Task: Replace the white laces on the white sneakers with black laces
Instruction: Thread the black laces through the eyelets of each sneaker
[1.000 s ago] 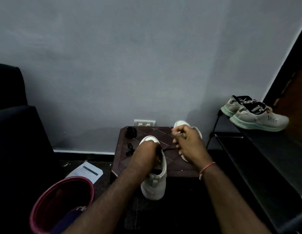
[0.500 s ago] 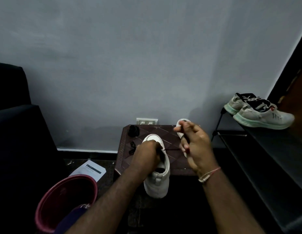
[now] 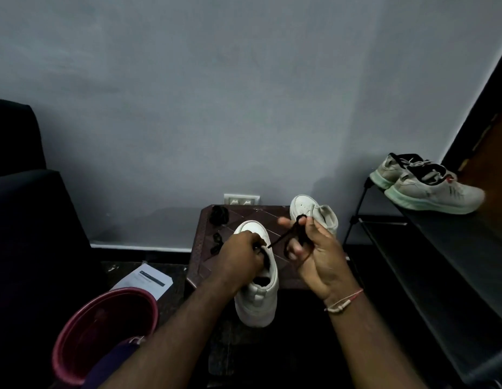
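A white sneaker (image 3: pixel 258 301) lies heel toward me, its toe on the brown stool (image 3: pixel 200 248). My left hand (image 3: pixel 241 255) grips its upper at the eyelets, covering the tongue. A black lace (image 3: pixel 283 235) runs taut from under that hand to my right hand (image 3: pixel 314 254), which pinches it in curled fingers, with a loop hanging below. The second white sneaker (image 3: pixel 314 211) stands on the stool behind my right hand. More black lace (image 3: pixel 218 214) lies bundled at the stool's back left.
A maroon bucket (image 3: pixel 104 332) stands at the lower left beside a paper sheet (image 3: pixel 144 280). A dark chair (image 3: pixel 25 220) fills the left side. On the right is a black shoe rack (image 3: pixel 440 248) with a pair of grey sneakers (image 3: pixel 424 186). A wall socket (image 3: pixel 241 199) sits behind the stool.
My right hand has turned palm up and drawn the black lace out to the right, uncovering the second sneaker. My left hand stays on the near sneaker.
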The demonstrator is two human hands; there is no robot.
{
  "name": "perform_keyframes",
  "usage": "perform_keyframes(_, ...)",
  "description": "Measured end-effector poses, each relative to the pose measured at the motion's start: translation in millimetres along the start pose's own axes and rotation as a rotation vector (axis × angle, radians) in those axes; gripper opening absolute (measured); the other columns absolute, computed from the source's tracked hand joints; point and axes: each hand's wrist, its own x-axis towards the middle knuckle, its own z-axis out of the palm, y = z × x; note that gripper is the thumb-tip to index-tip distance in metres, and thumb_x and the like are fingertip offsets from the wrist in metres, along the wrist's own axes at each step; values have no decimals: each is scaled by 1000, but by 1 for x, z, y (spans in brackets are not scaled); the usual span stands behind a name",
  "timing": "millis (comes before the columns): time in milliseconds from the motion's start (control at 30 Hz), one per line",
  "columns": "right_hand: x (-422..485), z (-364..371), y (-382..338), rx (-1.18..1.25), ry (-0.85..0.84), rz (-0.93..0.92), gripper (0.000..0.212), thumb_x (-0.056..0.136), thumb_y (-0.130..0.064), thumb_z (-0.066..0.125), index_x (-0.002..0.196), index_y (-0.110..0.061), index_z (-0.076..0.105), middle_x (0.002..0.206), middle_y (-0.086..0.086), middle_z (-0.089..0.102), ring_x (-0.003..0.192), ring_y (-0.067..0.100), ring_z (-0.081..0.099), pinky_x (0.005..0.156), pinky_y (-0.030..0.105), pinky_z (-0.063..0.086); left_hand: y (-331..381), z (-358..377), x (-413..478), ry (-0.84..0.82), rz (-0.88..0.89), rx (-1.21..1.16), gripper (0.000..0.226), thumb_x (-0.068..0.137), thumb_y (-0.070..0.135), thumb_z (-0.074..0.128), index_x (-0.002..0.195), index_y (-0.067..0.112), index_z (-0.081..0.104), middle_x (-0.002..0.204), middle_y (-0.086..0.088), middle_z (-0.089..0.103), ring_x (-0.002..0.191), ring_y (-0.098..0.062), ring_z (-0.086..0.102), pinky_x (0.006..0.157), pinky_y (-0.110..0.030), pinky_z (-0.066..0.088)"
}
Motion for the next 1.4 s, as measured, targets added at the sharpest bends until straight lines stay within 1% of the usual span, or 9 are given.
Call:
perform_keyframes(100, 11, -10, 9, -633, 101, -174, 19, 99, -19, 50, 87, -13, 63, 62, 1, 60, 39, 6, 42, 42, 19, 36, -4, 2, 2, -13, -1, -29, 29, 78, 12, 59, 102, 17, 75, 105, -1, 71, 101, -20, 63, 87, -31, 49)
perform_keyframes(167, 19, -26, 18, -1393, -4, -248, 18, 94, -23, 57, 82, -17, 68, 69, -1, 67, 61, 10, 60, 62, 29, 50, -6, 2, 3, -10, -7, -37, 29, 79, 12, 60, 103, 17, 75, 107, 0, 71, 103, -18, 63, 89, -29, 48)
perform_keyframes(267, 23, -31, 19, -1790, -150, -111, 21, 92, -30, 54, 80, -17, 66, 85, 2, 71, 82, 20, 64, 75, 35, 51, -7, 5, 3, 4, -21, -43, 28, 78, 14, 62, 102, 18, 75, 107, 1, 71, 103, -18, 63, 90, -29, 48)
perform_keyframes(333, 26, -25, 13, -1724, -170, -100, 24, 96, -27, 51, 76, -18, 61, 80, -2, 69, 78, 18, 61, 72, 33, 47, -6, 5, 3, 19, -43, -52, 27, 79, 14, 62, 101, 18, 76, 105, 1, 72, 101, -18, 64, 88, -28, 49)
perform_keyframes(700, 11, -14, 49, -106, 140, 26, 29, 101, -11, 40, 73, -5, 49, 53, 0, 40, 48, 12, 40, 56, 24, 37, -4, 12, -2, 78, -146, -81, 32, 75, 23, 54, 100, 25, 73, 97, 0, 73, 88, -22, 68, 76, -37, 56)
perform_keyframes(967, 28, -30, 22, -807, 282, -71, 16, 94, -12, 59, 79, -7, 65, 59, 3, 55, 46, 11, 49, 42, 23, 42, 0, 9, 5, 118, -202, -74, 31, 77, 17, 58, 101, 26, 75, 101, 0, 73, 95, -21, 68, 81, -30, 54)
perform_keyframes(1167, 26, -55, 20, -1442, 276, -217, 8, 81, -19, 73, 73, -15, 74, 72, -2, 68, 71, 13, 61, 68, 23, 40, -25, -21, 6, 78, -274, -654, 19, 86, -1, 62, 101, 7, 70, 92, -7, 72, 76, -6, 63, 66, -11, 48)
perform_keyframes(1267, 27, -59, 30, -1671, 280, -205, 10, 80, -26, 71, 83, -19, 77, 87, 4, 72, 86, 22, 64, 71, 26, 44, -60, -28, 6, 241, -377, -387, 12, 85, 7, 66, 95, 7, 72, 91, -11, 73, 76, -14, 66, 74, -23, 51)
perform_keyframes(1400, 27, -54, 36, -1631, 303, -140, 10, 79, -26, 71, 83, -18, 76, 89, 7, 70, 87, 24, 65, 77, 30, 49, -83, -14, 2, 73, -334, -80, 21, 77, 19, 72, 94, 8, 72, 92, -10, 73, 90, -26, 68, 77, -29, 51)
